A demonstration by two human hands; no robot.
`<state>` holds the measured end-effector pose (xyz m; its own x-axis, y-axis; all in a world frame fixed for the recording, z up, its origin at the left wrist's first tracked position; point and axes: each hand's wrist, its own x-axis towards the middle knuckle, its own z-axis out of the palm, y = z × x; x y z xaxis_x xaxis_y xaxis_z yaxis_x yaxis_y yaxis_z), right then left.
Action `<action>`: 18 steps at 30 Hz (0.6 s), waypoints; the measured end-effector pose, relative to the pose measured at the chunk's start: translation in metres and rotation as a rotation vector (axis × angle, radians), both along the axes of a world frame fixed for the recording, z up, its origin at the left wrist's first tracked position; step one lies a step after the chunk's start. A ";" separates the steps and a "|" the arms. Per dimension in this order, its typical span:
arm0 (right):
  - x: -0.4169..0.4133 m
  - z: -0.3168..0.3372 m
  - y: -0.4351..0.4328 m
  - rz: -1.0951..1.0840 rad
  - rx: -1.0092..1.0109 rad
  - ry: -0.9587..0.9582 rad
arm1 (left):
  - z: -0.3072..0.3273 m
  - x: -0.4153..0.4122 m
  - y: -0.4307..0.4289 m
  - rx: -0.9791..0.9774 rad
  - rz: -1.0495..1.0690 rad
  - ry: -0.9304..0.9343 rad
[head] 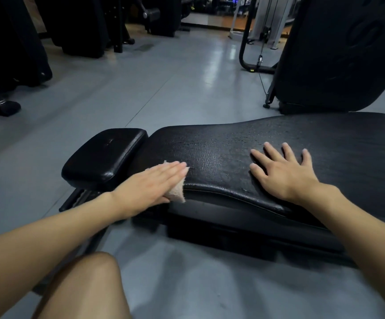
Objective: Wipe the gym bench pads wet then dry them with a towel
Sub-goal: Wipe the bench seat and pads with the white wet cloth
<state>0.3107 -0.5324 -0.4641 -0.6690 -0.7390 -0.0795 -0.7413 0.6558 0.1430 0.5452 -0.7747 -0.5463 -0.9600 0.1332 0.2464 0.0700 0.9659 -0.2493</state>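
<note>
Left grip (148,184) flat atop towel (178,192)

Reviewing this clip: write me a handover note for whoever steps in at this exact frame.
Left hand: flat, fingers straight, pressing a beige cloth onto the near-left end of the long bench pad.
Right hand: flat, fingers spread, resting on the same pad, holding nothing.
Small pad: just left of the cloth, nothing on it.
Done: unclear; wet or dry pass cannot be told.
Left: probably the rest of the long bench pad, then the small one.
</note>
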 end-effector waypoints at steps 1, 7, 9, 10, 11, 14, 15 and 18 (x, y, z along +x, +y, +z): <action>-0.001 -0.002 0.002 -0.016 -0.004 -0.023 | -0.001 0.003 -0.002 -0.021 0.018 -0.002; 0.000 -0.005 -0.003 -0.001 -0.003 -0.030 | 0.006 -0.033 0.035 -0.139 0.007 0.059; 0.000 -0.004 -0.002 0.013 -0.024 -0.058 | 0.009 -0.058 0.059 -0.159 -0.056 0.090; -0.001 -0.001 -0.001 0.028 -0.055 -0.078 | 0.010 -0.068 0.072 -0.150 -0.088 0.093; -0.003 0.003 0.002 0.043 -0.095 -0.091 | 0.011 -0.076 0.081 -0.129 -0.112 0.092; -0.018 0.015 0.022 0.031 -0.111 0.010 | 0.013 -0.070 0.072 -0.025 -0.121 0.059; -0.023 0.017 0.030 -0.007 -0.065 0.046 | 0.015 -0.061 0.062 0.011 -0.109 0.029; -0.028 0.012 0.048 -0.106 0.009 -0.020 | 0.013 -0.045 0.041 -0.001 -0.052 -0.011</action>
